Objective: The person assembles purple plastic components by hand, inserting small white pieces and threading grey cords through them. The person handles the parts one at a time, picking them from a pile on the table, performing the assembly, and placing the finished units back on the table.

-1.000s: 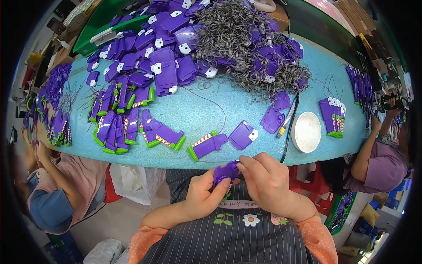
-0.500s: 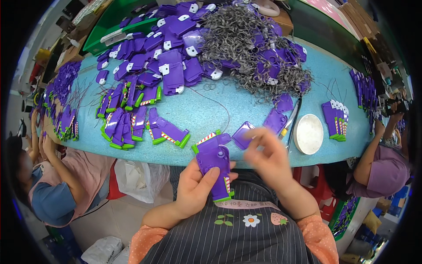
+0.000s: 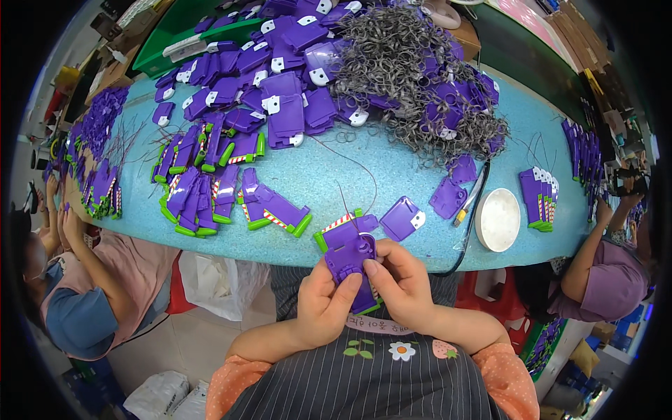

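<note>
My left hand [image 3: 323, 302] grips a purple plastic casing [image 3: 344, 256] with green edges and red-and-white striped bands, held over the table's near edge. On the casing's right side, my right hand [image 3: 400, 285] closes with thumb and fingertips at a round recess. A thin dark wire [image 3: 344, 199] rises from the casing's top; whether the right fingertips pinch it is hidden. Just beyond the right hand lies a flat purple cover [image 3: 400, 218] with a white corner. Farther right is another purple piece [image 3: 446, 197], beside a slim tool with a yellow part [image 3: 460, 215].
Purple covers [image 3: 283, 105] pile up at the back beside a heap of curled grey wires [image 3: 392, 70]. Striped purple-green casings [image 3: 196, 192] cluster at left, more [image 3: 537, 199] at right. A white round dish [image 3: 498, 220] stands near a black cable. Co-workers sit at both sides.
My right hand has come down and left from above the white-cornered cover onto the casing. That cover now shows fully on the table. A thin wire now stands up from the casing.
</note>
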Demonstrator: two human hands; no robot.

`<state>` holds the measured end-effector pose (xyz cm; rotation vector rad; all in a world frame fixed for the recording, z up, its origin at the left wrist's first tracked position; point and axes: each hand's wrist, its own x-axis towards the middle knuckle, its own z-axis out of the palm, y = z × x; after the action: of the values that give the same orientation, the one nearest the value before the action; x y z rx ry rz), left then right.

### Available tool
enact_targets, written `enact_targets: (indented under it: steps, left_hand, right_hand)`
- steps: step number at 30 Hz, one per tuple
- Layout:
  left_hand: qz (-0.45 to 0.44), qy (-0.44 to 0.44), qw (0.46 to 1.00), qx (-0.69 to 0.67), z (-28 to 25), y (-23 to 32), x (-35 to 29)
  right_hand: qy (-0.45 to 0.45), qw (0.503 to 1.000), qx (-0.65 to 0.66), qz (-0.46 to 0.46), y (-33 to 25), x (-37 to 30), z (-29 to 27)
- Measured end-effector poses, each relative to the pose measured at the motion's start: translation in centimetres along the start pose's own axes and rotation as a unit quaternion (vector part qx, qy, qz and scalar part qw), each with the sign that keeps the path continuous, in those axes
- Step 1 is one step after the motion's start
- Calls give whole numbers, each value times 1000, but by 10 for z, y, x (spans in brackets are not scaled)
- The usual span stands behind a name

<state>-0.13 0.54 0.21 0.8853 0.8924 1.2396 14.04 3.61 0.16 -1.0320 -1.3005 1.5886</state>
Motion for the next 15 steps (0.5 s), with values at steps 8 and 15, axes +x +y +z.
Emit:
enact_targets:
  steps: [8, 15]
  left_hand:
    - [-17, -19, 996, -80, -19, -6, 2]
    - [-17, 63, 990, -122, -37, 15, 0]
  right_hand:
    - [-35, 977, 152, 149, -11, 22, 15]
    - [18, 877, -448, -172, -29, 113, -6]
